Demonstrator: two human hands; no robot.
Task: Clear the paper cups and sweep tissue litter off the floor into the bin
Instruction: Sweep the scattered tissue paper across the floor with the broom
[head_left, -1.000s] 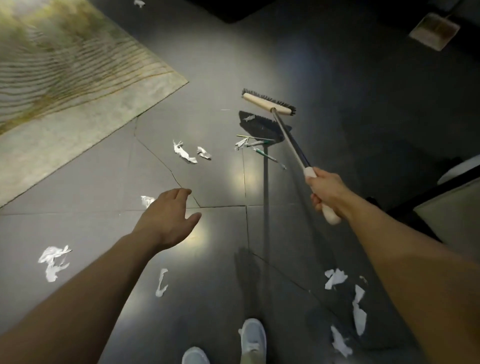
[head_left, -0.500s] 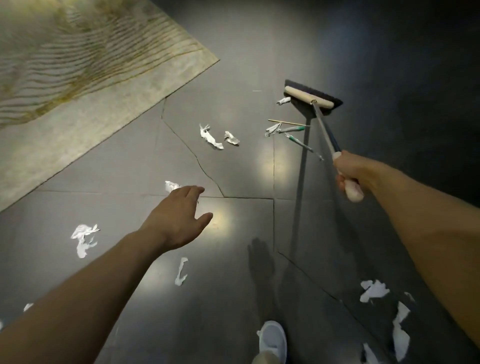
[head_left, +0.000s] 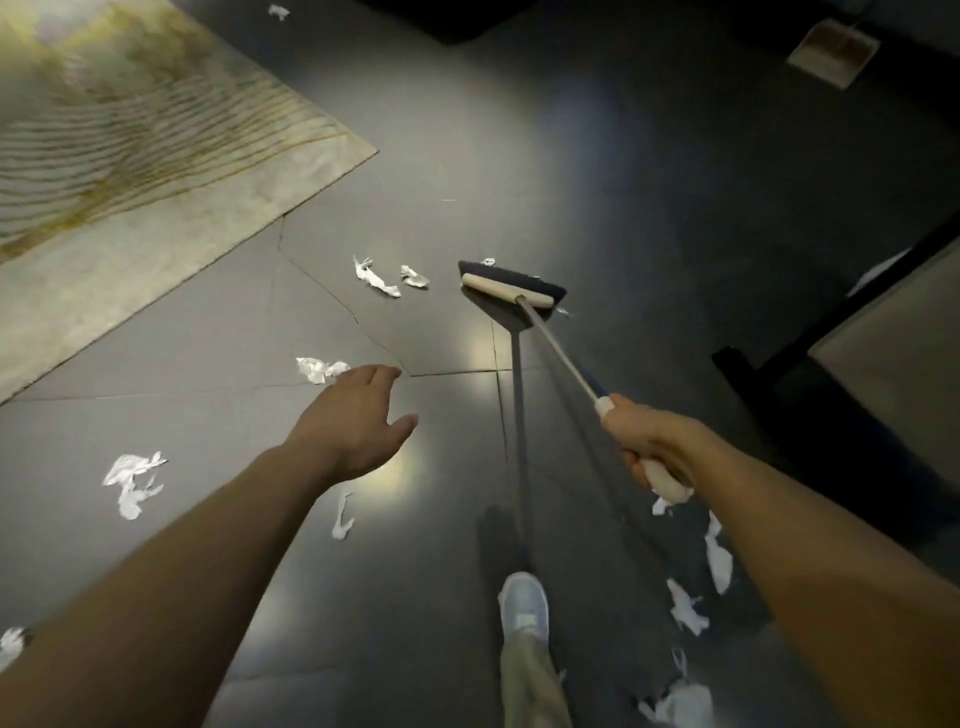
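**Inspector:** Hands?

**Assessor:** The right hand (head_left: 644, 441) is wrapped round the pale grip of the broom (head_left: 558, 349). The left hand (head_left: 358, 421) holds nothing; its fingers are loose and apart above the floor (head_left: 597, 182).

**Inspector:** Position of the litter relative to the brush?

**Assessor:** The broom head (head_left: 506, 286) sits ahead and left of the right hand, its long axis running crosswise. Two tissue scraps (head_left: 376, 278) lie just off its left end, near but apart from it. One crumpled scrap (head_left: 317, 368) lies by the left fingertips. More torn pieces (head_left: 719, 558) lie near the person's feet, under the right forearm.

**Inspector:** Bin and cups?

**Assessor:** Neither is in view. In my judgement the next stroke calls for the head to shift left beyond the pair, then a pull inward. The right hand governs this.
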